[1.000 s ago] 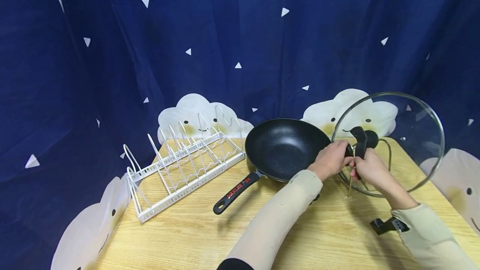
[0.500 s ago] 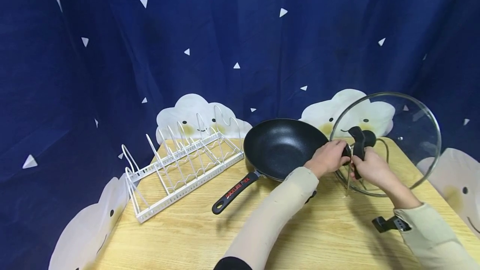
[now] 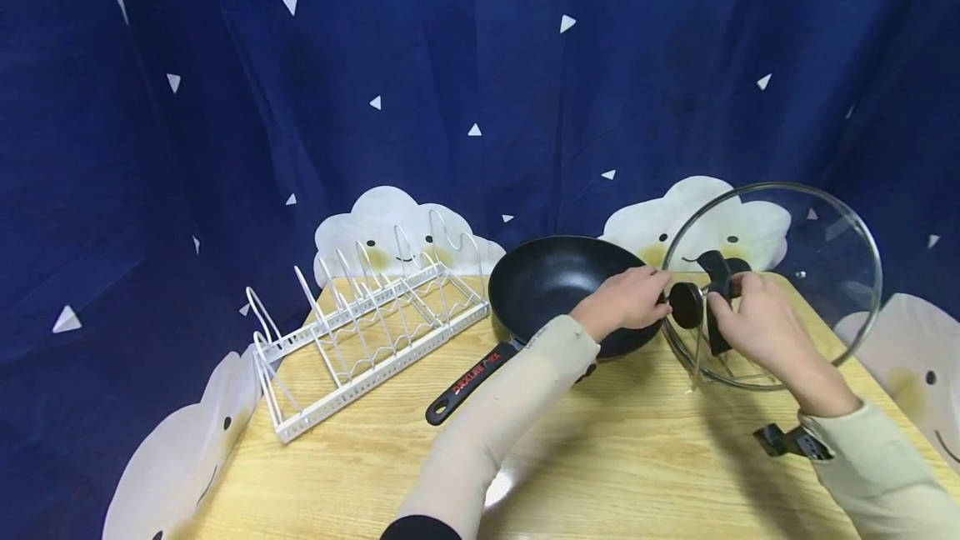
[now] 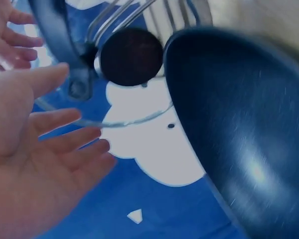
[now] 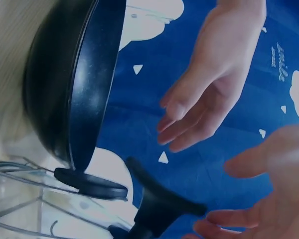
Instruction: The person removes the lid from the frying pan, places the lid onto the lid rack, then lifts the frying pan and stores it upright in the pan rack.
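Observation:
A clear glass pan lid with a metal rim stands tilted up at the right of the table, its black handle facing left. My right hand is right at that handle, fingers loosely spread and thumb apart from it in the right wrist view. A round black disc on a wire stand sits left of the handle. My left hand hovers between this disc and the black wok, its fingers relaxed around nothing in the left wrist view.
Left of the wok stands a white wire rack with several upright dividers. The wok's long black handle points toward the front left of the wooden table. A blue curtain hangs behind.
My left hand has let go of the black disc and moved left over the wok. My right hand has loosened its fingers at the lid's handle. The lid stays in place.

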A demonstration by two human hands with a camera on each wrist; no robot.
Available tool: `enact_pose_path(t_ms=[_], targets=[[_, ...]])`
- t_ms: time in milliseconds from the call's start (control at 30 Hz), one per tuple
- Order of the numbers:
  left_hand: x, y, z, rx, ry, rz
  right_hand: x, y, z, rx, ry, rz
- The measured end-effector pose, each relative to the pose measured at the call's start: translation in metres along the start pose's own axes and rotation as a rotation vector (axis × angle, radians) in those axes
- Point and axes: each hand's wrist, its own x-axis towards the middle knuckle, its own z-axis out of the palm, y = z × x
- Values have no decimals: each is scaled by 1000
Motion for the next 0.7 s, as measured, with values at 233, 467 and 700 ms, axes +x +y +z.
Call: enact_pose_path(t_ms=[233, 467, 700], targets=[[-38, -32, -17, 99, -92, 22, -8, -17, 9, 32, 29, -145], [-78, -68, -16, 150, -120, 4, -16, -31, 32, 52, 13, -274], [-112, -96, -12, 148, -154, -22, -24, -49, 53, 182, -130, -264]])
